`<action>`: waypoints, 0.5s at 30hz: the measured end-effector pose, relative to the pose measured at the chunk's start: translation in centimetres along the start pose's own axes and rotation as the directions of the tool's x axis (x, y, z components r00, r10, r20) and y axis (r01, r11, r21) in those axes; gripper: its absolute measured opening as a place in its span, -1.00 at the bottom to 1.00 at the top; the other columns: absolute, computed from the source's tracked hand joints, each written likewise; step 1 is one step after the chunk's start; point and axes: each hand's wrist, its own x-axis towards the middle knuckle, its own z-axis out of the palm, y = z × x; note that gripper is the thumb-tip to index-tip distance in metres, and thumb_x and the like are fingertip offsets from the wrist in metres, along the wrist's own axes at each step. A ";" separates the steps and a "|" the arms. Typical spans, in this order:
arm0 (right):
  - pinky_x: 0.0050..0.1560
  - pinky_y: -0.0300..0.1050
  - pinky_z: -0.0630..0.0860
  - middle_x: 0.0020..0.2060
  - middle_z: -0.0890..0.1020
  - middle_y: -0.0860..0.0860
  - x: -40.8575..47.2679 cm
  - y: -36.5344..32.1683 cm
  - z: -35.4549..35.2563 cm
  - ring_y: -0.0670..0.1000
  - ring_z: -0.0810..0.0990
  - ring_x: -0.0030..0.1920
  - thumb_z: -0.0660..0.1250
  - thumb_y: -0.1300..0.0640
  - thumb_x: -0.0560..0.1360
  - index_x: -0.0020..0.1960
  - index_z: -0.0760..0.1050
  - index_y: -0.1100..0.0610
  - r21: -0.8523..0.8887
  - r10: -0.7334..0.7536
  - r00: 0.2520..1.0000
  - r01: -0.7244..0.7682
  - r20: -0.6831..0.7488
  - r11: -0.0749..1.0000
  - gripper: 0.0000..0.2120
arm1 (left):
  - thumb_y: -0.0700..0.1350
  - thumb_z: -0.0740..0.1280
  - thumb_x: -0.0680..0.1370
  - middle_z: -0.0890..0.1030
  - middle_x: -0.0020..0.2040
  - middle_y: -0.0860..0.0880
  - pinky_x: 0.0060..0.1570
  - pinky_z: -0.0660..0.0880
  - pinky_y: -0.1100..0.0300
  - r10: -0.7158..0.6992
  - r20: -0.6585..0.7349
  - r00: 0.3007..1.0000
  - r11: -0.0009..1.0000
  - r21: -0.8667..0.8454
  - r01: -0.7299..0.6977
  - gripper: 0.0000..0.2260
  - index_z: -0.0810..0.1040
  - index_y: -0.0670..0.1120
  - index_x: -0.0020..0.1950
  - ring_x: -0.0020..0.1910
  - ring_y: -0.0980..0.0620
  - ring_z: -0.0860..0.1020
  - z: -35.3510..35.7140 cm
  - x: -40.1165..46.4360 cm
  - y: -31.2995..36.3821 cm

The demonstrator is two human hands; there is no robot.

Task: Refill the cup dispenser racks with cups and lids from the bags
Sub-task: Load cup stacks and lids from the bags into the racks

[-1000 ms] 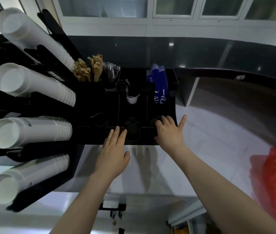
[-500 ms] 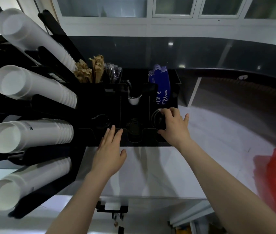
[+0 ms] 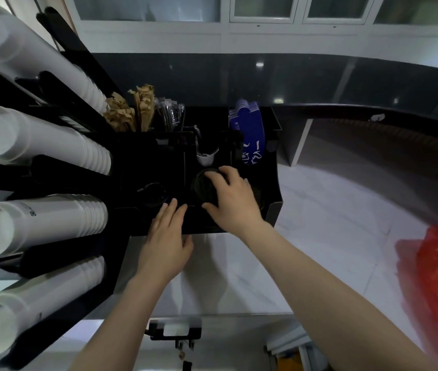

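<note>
Shifted leftward, the right hand (image 3: 232, 199) now grips black lids (image 3: 204, 189); the left hand (image 3: 165, 241) rests flat, fingers straight.

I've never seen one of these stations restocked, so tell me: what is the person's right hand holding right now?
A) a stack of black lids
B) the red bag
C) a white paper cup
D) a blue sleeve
A: the right hand curls round a stack of black lids over the black organiser, while the white cups sit untouched in the rack at left.
</note>
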 end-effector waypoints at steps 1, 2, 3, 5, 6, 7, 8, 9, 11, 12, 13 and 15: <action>0.43 0.28 0.15 0.41 0.26 0.12 0.3 -0.3 0.6 0.21 0.27 0.39 0.43 0.01 0.42 0.43 0.27 0.04 -0.060 0.021 1.000 -0.020 0.020 0.998 -0.36 | -0.13 0.26 0.57 0.01 0.58 0.02 0.51 0.01 0.04 0.003 -0.001 1.000 1.000 0.003 -0.003 -0.42 0.11 -0.03 0.55 0.54 0.08 -0.10 0.0 0.0 -0.2; 0.45 0.31 0.07 0.42 0.25 0.13 0.5 -0.6 1.2 0.21 0.22 0.42 0.42 0.01 0.43 0.43 0.27 0.04 -0.107 0.043 0.998 -0.040 0.034 0.994 -0.37 | -0.14 0.27 0.56 0.03 0.58 0.02 0.51 0.02 0.04 0.006 -0.003 1.000 1.000 0.004 -0.006 -0.42 0.12 -0.02 0.55 0.54 0.09 -0.09 -0.1 0.0 -0.3; 0.44 0.34 0.00 0.42 0.25 0.14 0.7 -0.8 1.7 0.22 0.19 0.43 0.42 0.02 0.43 0.43 0.27 0.05 -0.139 0.056 0.998 -0.050 0.041 0.989 -0.38 | -0.14 0.27 0.56 0.04 0.57 0.02 0.51 0.03 0.05 0.010 -0.008 1.000 1.000 0.004 -0.010 -0.42 0.13 -0.02 0.54 0.54 0.09 -0.07 -0.1 0.0 -0.4; 0.41 0.39 -0.11 0.41 0.25 0.16 1.1 -1.2 2.4 0.22 0.18 0.43 0.41 0.02 0.43 0.40 0.29 0.06 -0.187 0.044 0.998 -0.035 0.043 0.982 -0.40 | -0.16 0.28 0.55 0.08 0.57 0.03 0.50 0.05 0.06 0.016 -0.019 1.000 1.000 0.004 -0.016 -0.42 0.15 -0.01 0.54 0.54 0.08 -0.04 -0.2 0.1 -0.5; 0.40 0.41 -0.16 0.40 0.26 0.17 1.1 -1.2 2.7 0.21 0.19 0.42 0.41 0.03 0.42 0.38 0.31 0.06 -0.208 0.029 0.999 -0.019 0.046 0.978 -0.42 | -0.17 0.28 0.55 0.09 0.57 0.03 0.49 0.05 0.08 0.017 -0.023 1.000 1.000 0.005 -0.017 -0.42 0.16 -0.02 0.53 0.54 0.08 -0.03 -0.2 0.1 -0.5; 0.39 0.42 -0.20 0.39 0.27 0.18 1.1 -1.2 3.0 0.20 0.19 0.42 0.41 0.03 0.42 0.36 0.32 0.07 -0.226 0.019 0.998 -0.007 0.052 0.974 -0.44 | -0.17 0.28 0.54 0.10 0.56 0.03 0.48 0.05 0.09 0.018 -0.027 0.999 1.000 0.005 -0.018 -0.42 0.17 -0.02 0.53 0.54 0.08 -0.02 -0.2 0.2 -0.5; 0.38 0.43 -0.23 0.38 0.28 0.18 1.1 -1.1 3.2 0.20 0.19 0.42 0.41 0.04 0.42 0.35 0.32 0.08 -0.239 0.017 0.998 -0.002 0.063 0.971 -0.46 | -0.17 0.28 0.54 0.10 0.56 0.03 0.47 0.05 0.11 0.018 -0.030 0.999 1.000 0.006 -0.018 -0.43 0.18 -0.01 0.53 0.54 0.08 -0.01 -0.2 0.2 -0.5; 0.37 0.44 -0.24 0.37 0.29 0.17 1.1 -0.9 3.4 0.19 0.18 0.42 0.40 0.03 0.43 0.34 0.33 0.08 -0.256 0.018 0.997 0.003 0.079 0.967 -0.47 | -0.16 0.28 0.54 0.11 0.56 0.04 0.46 0.05 0.13 0.017 -0.032 0.999 1.000 0.005 -0.016 -0.43 0.18 -0.01 0.53 0.54 0.08 -0.01 -0.2 0.2 -0.5; 0.35 0.47 -0.24 0.34 0.33 0.16 1.0 -0.6 3.6 0.20 0.18 0.43 0.39 0.00 0.44 0.34 0.33 0.08 -0.312 0.005 0.992 0.035 0.126 0.949 -0.48 | -0.15 0.28 0.55 0.11 0.56 0.05 0.44 0.07 0.16 0.012 -0.036 0.999 1.000 0.004 -0.012 -0.43 0.18 0.01 0.52 0.53 0.09 -0.01 -0.3 0.3 -0.6; 0.34 0.49 -0.23 0.33 0.35 0.15 1.0 -0.6 3.7 0.21 0.18 0.44 0.39 -0.02 0.44 0.34 0.33 0.08 -0.345 -0.001 0.988 0.055 0.155 0.937 -0.47 | -0.15 0.28 0.55 0.11 0.56 0.05 0.43 0.07 0.16 0.012 -0.039 0.999 1.000 0.006 -0.012 -0.44 0.18 0.01 0.52 0.53 0.09 -0.01 -0.3 0.3 -0.6; 0.33 0.51 -0.23 0.32 0.37 0.14 1.0 -0.6 3.7 0.21 0.17 0.44 0.40 -0.04 0.43 0.35 0.33 0.07 -0.376 0.002 0.983 0.069 0.185 0.924 -0.45 | -0.15 0.28 0.55 0.12 0.56 0.05 0.43 0.08 0.17 0.013 -0.042 0.999 1.000 0.006 -0.013 -0.44 0.19 0.01 0.52 0.53 0.09 0.00 -0.3 0.3 -0.6; 0.30 0.55 -0.22 0.35 0.37 0.14 1.2 -0.8 3.7 0.23 0.14 0.46 0.43 -0.10 0.39 0.37 0.31 0.06 -0.416 0.028 0.970 0.077 0.240 0.906 -0.37 | -0.16 0.27 0.55 0.12 0.56 0.05 0.42 0.08 0.17 0.016 -0.044 0.999 1.000 0.002 -0.016 -0.45 0.19 0.01 0.52 0.53 0.09 0.00 -0.3 0.3 -0.5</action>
